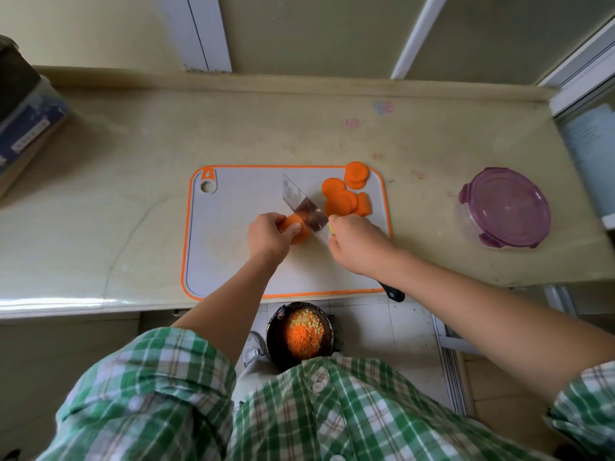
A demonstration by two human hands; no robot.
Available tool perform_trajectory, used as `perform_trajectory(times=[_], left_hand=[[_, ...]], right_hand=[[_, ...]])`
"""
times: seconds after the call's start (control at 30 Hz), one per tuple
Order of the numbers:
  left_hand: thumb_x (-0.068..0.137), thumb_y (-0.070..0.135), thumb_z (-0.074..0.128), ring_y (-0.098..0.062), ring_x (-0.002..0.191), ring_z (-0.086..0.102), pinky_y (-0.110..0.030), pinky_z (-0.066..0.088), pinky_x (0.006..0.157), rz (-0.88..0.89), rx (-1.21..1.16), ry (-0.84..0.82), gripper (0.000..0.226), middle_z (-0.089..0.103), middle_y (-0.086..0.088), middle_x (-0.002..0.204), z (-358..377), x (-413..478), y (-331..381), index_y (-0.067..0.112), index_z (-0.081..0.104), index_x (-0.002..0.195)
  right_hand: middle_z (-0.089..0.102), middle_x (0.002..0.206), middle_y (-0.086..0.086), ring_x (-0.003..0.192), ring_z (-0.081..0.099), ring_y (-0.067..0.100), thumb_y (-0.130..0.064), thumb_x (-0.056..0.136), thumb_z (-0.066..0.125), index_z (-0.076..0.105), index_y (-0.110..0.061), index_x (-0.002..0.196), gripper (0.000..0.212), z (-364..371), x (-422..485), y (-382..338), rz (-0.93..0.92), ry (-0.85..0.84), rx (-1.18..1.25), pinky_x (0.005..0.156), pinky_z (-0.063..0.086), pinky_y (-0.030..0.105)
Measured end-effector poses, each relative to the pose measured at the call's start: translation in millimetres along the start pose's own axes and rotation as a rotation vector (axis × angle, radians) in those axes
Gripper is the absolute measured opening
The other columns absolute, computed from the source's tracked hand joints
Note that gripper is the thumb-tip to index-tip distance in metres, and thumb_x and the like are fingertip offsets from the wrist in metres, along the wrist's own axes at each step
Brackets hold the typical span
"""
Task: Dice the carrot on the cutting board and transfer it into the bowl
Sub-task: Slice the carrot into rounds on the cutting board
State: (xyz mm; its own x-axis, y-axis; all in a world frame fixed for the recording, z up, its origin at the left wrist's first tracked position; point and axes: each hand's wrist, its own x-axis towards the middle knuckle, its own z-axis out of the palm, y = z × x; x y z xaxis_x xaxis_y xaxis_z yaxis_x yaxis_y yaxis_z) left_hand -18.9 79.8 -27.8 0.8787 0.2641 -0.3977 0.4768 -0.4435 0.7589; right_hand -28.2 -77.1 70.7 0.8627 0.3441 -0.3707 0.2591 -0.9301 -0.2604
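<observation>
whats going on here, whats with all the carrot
A person is cutting a carrot chunk on the cutting board. The left hand holds it while the right hand grips a knife, blade against the chunk. Several round slices lie piled at the board's far right corner. A dark bowl holding diced bits shows below the counter.

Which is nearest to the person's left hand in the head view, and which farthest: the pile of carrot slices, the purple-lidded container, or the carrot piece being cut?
1. Carrot piece: held by the left hand, against the knife.
2. Pile of carrot slices: far right part of the cutting board.
3. Purple-lidded container: off the board, further right.
</observation>
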Motion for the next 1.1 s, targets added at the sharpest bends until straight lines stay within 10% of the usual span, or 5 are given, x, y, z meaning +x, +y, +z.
perform_trajectory(times=[0.6,1.0,1.1], left_hand=[[0.084,0.025,0.072,-0.033,0.08,0.067,-0.046,0.058,0.075,0.011,-0.066,-0.054,0.027,0.069,-0.011,0.093,-7,4,-2,0.007,0.071,0.104],[0.088,0.027,0.069,-0.031,0.085,0.067,-0.047,0.058,0.079,0.011,-0.083,-0.078,0.025,0.068,-0.011,0.096,-11,-2,-1,0.011,0.07,0.107],[0.089,0.029,0.066,-0.033,0.087,0.067,-0.047,0.056,0.083,-0.009,-0.086,-0.078,0.034,0.067,-0.011,0.098,-10,-3,0,0.006,0.067,0.115]], right_hand=[[0.064,0.09,0.017,0.086,0.06,0.036,-0.014,0.097,0.042,0.051,-0.007,0.099,0.012,68,47,4,-0.016,0.175,-0.068,0.062,0.03,0.033],[0.039,0.059,0.002,0.064,0.051,0.035,-0.018,0.09,0.056,0.028,-0.021,0.062,0.04,33,54,37,0.128,0.179,0.32,0.06,0.04,0.045],[0.035,0.055,-0.004,0.065,0.043,0.031,-0.017,0.09,0.058,0.025,-0.022,0.061,0.044,16,44,36,0.075,0.188,0.292,0.058,0.021,0.037]])
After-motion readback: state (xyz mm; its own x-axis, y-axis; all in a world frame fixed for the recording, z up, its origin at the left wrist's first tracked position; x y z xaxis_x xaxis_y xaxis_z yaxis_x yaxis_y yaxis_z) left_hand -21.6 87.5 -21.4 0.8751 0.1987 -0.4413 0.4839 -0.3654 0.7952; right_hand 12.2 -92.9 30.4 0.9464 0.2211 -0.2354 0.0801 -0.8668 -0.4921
